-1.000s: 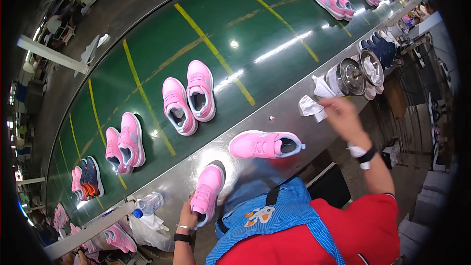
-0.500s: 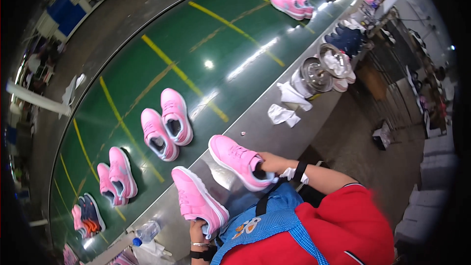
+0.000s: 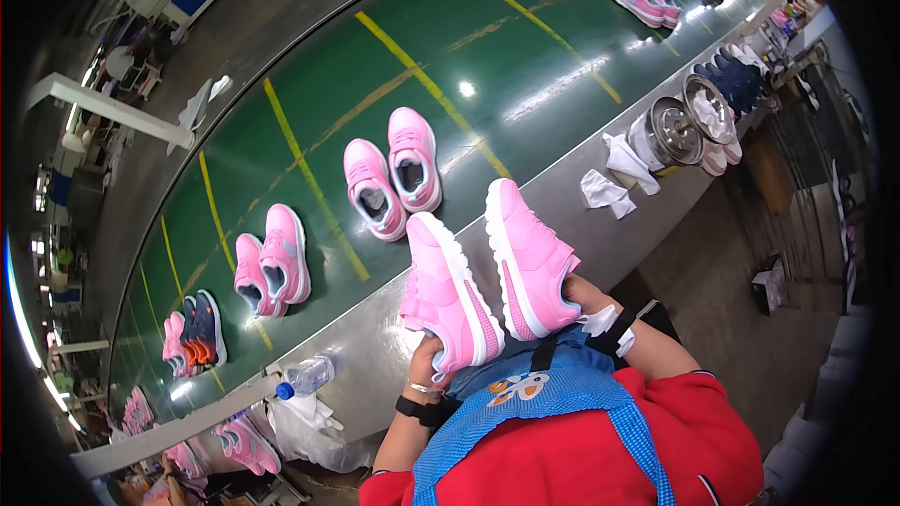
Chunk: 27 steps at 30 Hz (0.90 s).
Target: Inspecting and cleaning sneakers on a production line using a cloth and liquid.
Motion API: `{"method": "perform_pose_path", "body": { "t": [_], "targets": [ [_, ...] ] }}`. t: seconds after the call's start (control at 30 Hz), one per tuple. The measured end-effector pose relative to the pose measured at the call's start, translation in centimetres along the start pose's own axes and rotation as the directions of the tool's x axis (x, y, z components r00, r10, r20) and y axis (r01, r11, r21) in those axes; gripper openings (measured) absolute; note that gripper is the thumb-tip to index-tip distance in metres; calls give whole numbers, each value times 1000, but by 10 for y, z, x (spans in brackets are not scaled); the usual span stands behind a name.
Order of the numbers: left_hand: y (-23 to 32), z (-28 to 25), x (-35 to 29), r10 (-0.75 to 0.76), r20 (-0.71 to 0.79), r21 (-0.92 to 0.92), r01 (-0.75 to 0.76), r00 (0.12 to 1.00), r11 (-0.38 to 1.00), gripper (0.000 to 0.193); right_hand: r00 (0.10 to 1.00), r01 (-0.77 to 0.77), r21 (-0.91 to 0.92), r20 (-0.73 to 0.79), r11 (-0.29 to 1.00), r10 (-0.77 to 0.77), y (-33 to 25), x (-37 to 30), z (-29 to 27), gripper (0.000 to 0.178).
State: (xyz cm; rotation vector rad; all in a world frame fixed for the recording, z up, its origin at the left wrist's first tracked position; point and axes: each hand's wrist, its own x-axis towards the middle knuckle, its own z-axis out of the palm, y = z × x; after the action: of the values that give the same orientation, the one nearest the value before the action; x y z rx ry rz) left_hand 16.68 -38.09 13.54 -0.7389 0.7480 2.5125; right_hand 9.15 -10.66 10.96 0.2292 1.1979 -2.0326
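I hold a pair of pink sneakers with white soles above the metal ledge [image 3: 647, 230], one in each hand. My left hand [image 3: 426, 354] is closed round the heel end of the left sneaker [image 3: 439, 267], its fingers partly hidden by the shoe. At the heel opening of the right sneaker [image 3: 525, 248], my right hand [image 3: 586, 298] grips with some fingers out of sight inside or behind it. Both toes point away from me, tilted, with their sole edges facing each other across a narrow gap.
A green conveyor belt [image 3: 506, 56] with yellow lines carries several pairs of shoes, including pink sneakers [image 3: 392, 173] just ahead. White cloths [image 3: 619, 178] and round metal containers [image 3: 670, 131] stand on the ledge at right. A plastic bottle [image 3: 309, 375] lies at lower left.
The right sneaker has turned, so its white sole edge now faces the left sneaker. Both shoes are closer together and more upright. The whole view has shifted.
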Motion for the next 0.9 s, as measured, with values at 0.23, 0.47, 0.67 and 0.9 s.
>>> {"method": "perform_pose_path", "body": {
  "t": [0.23, 0.47, 0.67, 0.9],
  "targets": [
    [-1, -18, -8, -13, -52, -59, 10, 999, 998, 62, 997, 7, -30, 78, 1000, -5, -20, -4, 33, 34],
    [-4, -29, -13, -18, -68, -99, 11, 998, 995, 58, 998, -49, 11, 39, 999, 49, -14, 8, 44, 33],
    [2, -24, -15, -75, -48, -239, 61, 996, 969, 48, 999, 41, -454, 47, 890, -22, -1, 19, 22, 22],
    [22, -10, -33, -74, -133, -147, 54, 988, 988, 36, 986, -159, -7, -48, 987, 158, -51, 5, 89, 33]
  ]
}}
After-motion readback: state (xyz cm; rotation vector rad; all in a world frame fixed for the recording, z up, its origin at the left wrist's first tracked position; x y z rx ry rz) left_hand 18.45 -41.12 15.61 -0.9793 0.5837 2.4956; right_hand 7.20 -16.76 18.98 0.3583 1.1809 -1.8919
